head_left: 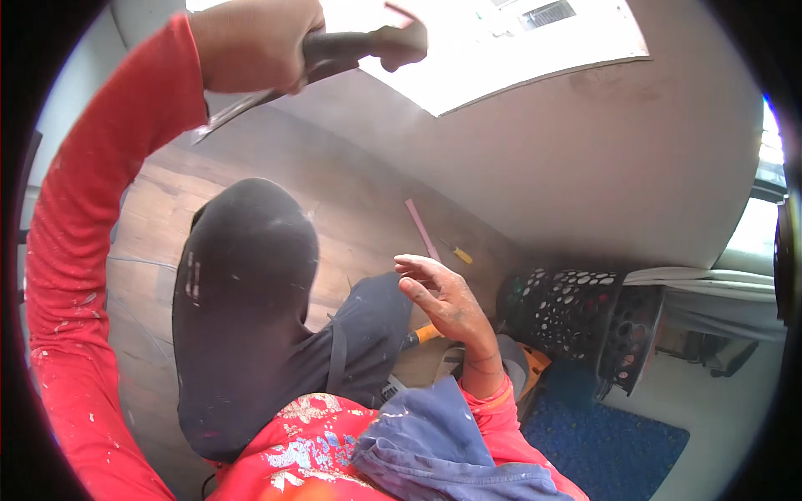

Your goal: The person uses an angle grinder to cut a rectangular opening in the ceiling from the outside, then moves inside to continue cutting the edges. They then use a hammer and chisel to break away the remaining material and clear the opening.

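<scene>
Left hand (255,42) raised at top left, clenched around a dark tool (338,50); top edge crops part of this hand; tool's kind hard to tell, motion blur; a rounded dark end sticks out right of the fist, a thin, pale strip-like part runs down-left below it, and whether the two are one piece can't be told; fingers hide the middle of the grip; a thin red bit shows above the rounded end, its link to the tool unclear.

Right hand (447,301) low, near the bent right leg (376,309); released, fingers loosely bent, nothing seen in it; palm mostly turned out of sight.

On the wood floor (154,204) beyond the right hand: pink strip (419,224), its near end close to the fingers; yellow-handled screwdriver (461,254) just beside it, shaft faint; an orange-and-dark handle (427,332) partly covered by leg and wrist; blue cloth (434,438) over the red shirt (317,426), run off the lower edge; black basket (560,309) with holes at right, contents unclear; blue mat (606,438) below it; window (484,50) blown out white, cropped at top.
</scene>
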Demonstrator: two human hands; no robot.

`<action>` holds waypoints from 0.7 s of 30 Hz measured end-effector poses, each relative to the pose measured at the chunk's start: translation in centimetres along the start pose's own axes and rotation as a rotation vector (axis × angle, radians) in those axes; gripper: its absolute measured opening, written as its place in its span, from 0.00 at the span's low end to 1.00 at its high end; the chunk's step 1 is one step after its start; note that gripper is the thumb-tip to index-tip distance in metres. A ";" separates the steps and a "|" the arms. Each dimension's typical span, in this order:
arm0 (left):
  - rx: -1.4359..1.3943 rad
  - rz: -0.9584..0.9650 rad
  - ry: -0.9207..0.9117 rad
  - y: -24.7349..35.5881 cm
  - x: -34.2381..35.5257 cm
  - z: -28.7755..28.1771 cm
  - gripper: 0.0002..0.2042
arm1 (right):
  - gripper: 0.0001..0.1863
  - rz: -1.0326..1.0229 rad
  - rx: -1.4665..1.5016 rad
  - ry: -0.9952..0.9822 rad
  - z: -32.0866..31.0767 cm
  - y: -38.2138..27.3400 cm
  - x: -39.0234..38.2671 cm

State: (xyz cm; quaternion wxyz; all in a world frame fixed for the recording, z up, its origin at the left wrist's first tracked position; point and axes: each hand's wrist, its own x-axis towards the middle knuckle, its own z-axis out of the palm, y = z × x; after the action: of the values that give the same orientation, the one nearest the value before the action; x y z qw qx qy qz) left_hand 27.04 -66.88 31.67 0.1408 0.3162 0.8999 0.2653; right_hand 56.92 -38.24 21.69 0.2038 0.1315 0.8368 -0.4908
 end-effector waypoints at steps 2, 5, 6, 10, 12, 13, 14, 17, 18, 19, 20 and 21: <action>0.198 0.086 0.016 -6.5 2.3 5.5 0.06 | 0.25 0.152 -0.016 0.093 -0.1 4.3 0.0; 0.338 -0.143 -0.040 -15.5 1.0 16.1 0.11 | 0.27 0.256 -0.290 0.306 -0.7 13.4 0.3; 0.399 -0.143 -0.086 -18.3 0.1 19.2 0.08 | 0.27 0.304 -0.269 0.357 -0.6 16.8 -0.5; 0.369 -0.319 -0.132 -26.9 -7.1 30.2 0.08 | 0.36 0.544 -0.323 0.298 0.3 30.6 -4.2; 0.371 -0.330 -0.032 -29.9 -11.3 33.8 0.10 | 0.37 0.693 -0.361 0.193 1.7 36.5 -6.3; 0.340 -0.308 0.046 -31.2 -12.8 35.0 0.12 | 0.38 0.771 -0.319 0.167 2.7 39.0 -6.5; 0.324 -0.353 0.068 -32.2 -14.0 36.2 0.14 | 0.38 0.891 -0.305 0.166 3.5 41.0 -6.6; 0.373 -0.408 0.129 -34.0 -15.8 38.4 0.17 | 0.38 0.981 -0.538 0.828 6.5 44.0 -4.2; 0.453 -0.381 0.141 -34.5 -15.9 38.9 0.18 | 0.39 1.108 -0.446 0.742 6.6 43.9 -3.7; 0.490 -0.405 0.109 -34.8 -15.9 39.3 0.17 | 0.41 1.252 -0.375 0.640 6.6 43.6 -3.1; 0.557 -0.424 0.072 -35.3 -15.6 39.4 0.17 | 0.41 1.416 -0.307 0.756 6.8 43.0 -2.9; 0.642 -0.384 0.109 -35.7 -15.4 39.4 0.17 | 0.43 1.428 -0.239 1.040 6.5 42.6 -2.8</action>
State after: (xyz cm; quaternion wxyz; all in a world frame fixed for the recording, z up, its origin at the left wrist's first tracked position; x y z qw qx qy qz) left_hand 37.64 -85.03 -19.55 0.0337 0.1554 0.9863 -0.0449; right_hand 78.67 -23.42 -12.49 0.0680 0.8055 0.5877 -0.0346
